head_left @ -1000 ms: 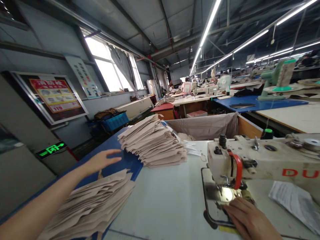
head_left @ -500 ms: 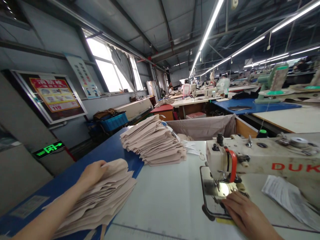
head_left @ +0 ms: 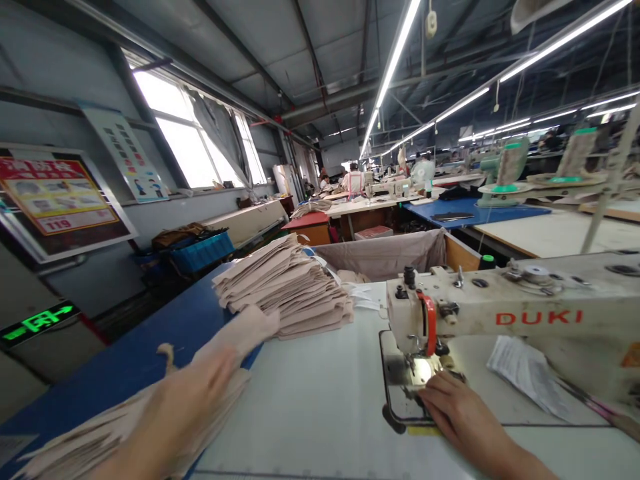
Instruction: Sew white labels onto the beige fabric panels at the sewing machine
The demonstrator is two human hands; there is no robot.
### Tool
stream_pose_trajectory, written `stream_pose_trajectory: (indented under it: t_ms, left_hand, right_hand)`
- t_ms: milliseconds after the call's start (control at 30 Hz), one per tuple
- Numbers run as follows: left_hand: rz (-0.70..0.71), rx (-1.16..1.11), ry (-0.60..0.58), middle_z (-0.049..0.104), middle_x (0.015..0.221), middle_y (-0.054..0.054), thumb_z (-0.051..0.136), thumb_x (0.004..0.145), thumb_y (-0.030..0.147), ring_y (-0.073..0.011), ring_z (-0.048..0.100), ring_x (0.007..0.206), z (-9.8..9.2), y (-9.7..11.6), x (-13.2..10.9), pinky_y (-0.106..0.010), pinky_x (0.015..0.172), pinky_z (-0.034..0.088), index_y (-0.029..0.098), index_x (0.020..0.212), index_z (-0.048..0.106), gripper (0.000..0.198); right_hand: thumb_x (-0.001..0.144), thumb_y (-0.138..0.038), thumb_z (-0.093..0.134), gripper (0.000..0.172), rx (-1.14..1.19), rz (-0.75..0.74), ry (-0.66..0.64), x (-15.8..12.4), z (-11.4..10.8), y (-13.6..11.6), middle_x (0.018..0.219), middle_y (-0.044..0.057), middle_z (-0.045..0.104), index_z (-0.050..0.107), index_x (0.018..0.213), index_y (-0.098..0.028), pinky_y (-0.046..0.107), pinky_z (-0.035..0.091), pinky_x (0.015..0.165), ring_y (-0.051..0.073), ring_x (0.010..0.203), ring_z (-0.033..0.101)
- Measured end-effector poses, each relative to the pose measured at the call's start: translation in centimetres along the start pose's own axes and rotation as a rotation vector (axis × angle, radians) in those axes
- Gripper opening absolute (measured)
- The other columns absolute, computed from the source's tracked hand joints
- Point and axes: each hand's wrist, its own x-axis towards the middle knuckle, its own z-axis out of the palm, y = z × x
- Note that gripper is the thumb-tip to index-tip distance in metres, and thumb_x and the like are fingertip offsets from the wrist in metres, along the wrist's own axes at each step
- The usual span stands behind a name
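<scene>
My left hand (head_left: 193, 397), smeared by motion, grips a beige fabric piece (head_left: 245, 337) raised above a fanned stack of beige pieces (head_left: 75, 437). Behind it a second, taller stack (head_left: 295, 287) lies across the blue and pale tabletop. At the right stands a white sewing machine (head_left: 470, 303) with its needle light on. My right hand (head_left: 457, 407) rests at its needle plate (head_left: 395, 373), fingers pressed together; whatever may be under the fingertips is hidden. Beyond the right hand, a bundle of white printed labels (head_left: 530, 377) lies on the machine bed.
A cloth-lined bin (head_left: 380, 257) sits behind the machine. White strips (head_left: 365, 295) lie beside the taller stack. A pink-handled tool (head_left: 593, 403) is at the right. Other tables and machines fill the room behind; a wall with a lit exit sign (head_left: 40, 320) stands left.
My left hand has lifted a beige piece off the near stack. The whole view has turned slightly right. My right hand has stayed at the needle plate.
</scene>
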Motion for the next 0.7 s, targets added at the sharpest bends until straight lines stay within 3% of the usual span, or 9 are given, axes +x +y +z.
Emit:
stream_pose_trajectory:
  t_ms: [67, 133, 233, 300, 400, 467, 567, 700]
  left_hand:
    - [0.260, -0.040, -0.068, 0.075, 0.087, -0.005, 0.033, 0.083, 0.015, -0.0180, 0.070, 0.077, 3.3, 5.0, -1.7, -0.025, 0.069, 0.055, 0.023, 0.093, 0.071, 0.040]
    - [0.394, -0.080, -0.085, 0.075, 0.085, -0.002, 0.036, 0.082, 0.006, -0.0152, 0.069, 0.075, 6.2, 10.5, -3.0, -0.023, 0.070, 0.055, 0.025, 0.095, 0.068, 0.040]
    - [0.482, -0.157, 0.105, 0.074, 0.090, -0.004, 0.042, 0.082, 0.008, -0.0190, 0.070, 0.084, 8.7, 17.7, -3.8, -0.025, 0.070, 0.057, 0.021, 0.084, 0.066, 0.027]
    - [0.490, -0.228, 0.218, 0.074, 0.085, -0.005, 0.046, 0.084, 0.016, -0.0207, 0.070, 0.081, 9.3, 20.5, -3.6, -0.025, 0.062, 0.057, 0.020, 0.077, 0.063, 0.020]
    - [0.490, -0.316, 0.224, 0.074, 0.082, -0.005, 0.044, 0.090, 0.033, -0.0202, 0.069, 0.075, 8.8, 21.7, -2.4, -0.026, 0.059, 0.056, 0.020, 0.079, 0.064, 0.026]
    - [0.475, -0.353, 0.169, 0.074, 0.092, -0.005, 0.041, 0.093, 0.035, -0.0187, 0.069, 0.080, 8.4, 21.3, -1.4, -0.027, 0.069, 0.057, 0.021, 0.090, 0.067, 0.030]
    - [0.404, -0.352, 0.016, 0.068, 0.119, -0.006, 0.043, 0.093, 0.036, -0.0199, 0.065, 0.102, 8.6, 20.7, -0.4, -0.031, 0.087, 0.054, 0.022, 0.114, 0.064, 0.034]
    - [0.317, -0.348, -0.222, 0.050, 0.141, -0.008, 0.044, 0.089, 0.048, -0.0268, 0.051, 0.125, 10.6, 21.0, -0.3, -0.041, 0.099, 0.045, 0.023, 0.138, 0.047, 0.054]
  right_hand:
    - [0.093, -0.013, 0.042, 0.026, 0.009, 0.015, 0.017, 0.1, -0.2, -0.2, 0.085, 0.007, 0.063, 0.067, 0.094, -0.019, 0.030, 0.046, 0.077, 0.020, 0.085, 0.057]
    - [0.093, -0.012, 0.041, 0.026, 0.012, 0.023, 0.023, 0.1, -0.3, -0.4, 0.084, 0.006, 0.063, 0.067, 0.093, -0.019, 0.030, 0.046, 0.077, 0.020, 0.084, 0.057]
    - [0.093, -0.012, 0.040, 0.027, 0.002, 0.015, 0.033, 0.1, -0.4, -0.5, 0.083, 0.007, 0.062, 0.066, 0.091, -0.018, 0.030, 0.046, 0.077, 0.020, 0.084, 0.057]
    - [0.092, -0.011, 0.041, 0.026, -0.013, 0.021, 0.038, 0.1, -0.3, -0.5, 0.082, 0.007, 0.062, 0.066, 0.090, -0.018, 0.030, 0.045, 0.077, 0.020, 0.084, 0.056]
    - [0.092, -0.010, 0.043, 0.024, -0.034, 0.034, 0.022, 0.2, -0.1, -0.4, 0.082, 0.006, 0.062, 0.066, 0.089, -0.017, 0.030, 0.044, 0.077, 0.020, 0.085, 0.056]
    - [0.091, -0.011, 0.044, 0.022, -0.047, 0.035, 0.006, 0.4, -0.1, -0.4, 0.082, 0.006, 0.062, 0.065, 0.087, -0.017, 0.030, 0.044, 0.078, 0.020, 0.085, 0.056]
    - [0.091, -0.012, 0.046, 0.020, -0.075, 0.031, -0.024, 0.7, -0.7, -1.1, 0.082, 0.005, 0.063, 0.064, 0.083, -0.017, 0.029, 0.043, 0.078, 0.020, 0.085, 0.056]
    - [0.093, -0.018, 0.046, 0.019, -0.109, -0.022, -0.109, 0.3, -2.7, -1.7, 0.087, 0.006, 0.065, 0.063, 0.084, -0.017, 0.029, 0.043, 0.083, 0.019, 0.089, 0.056]
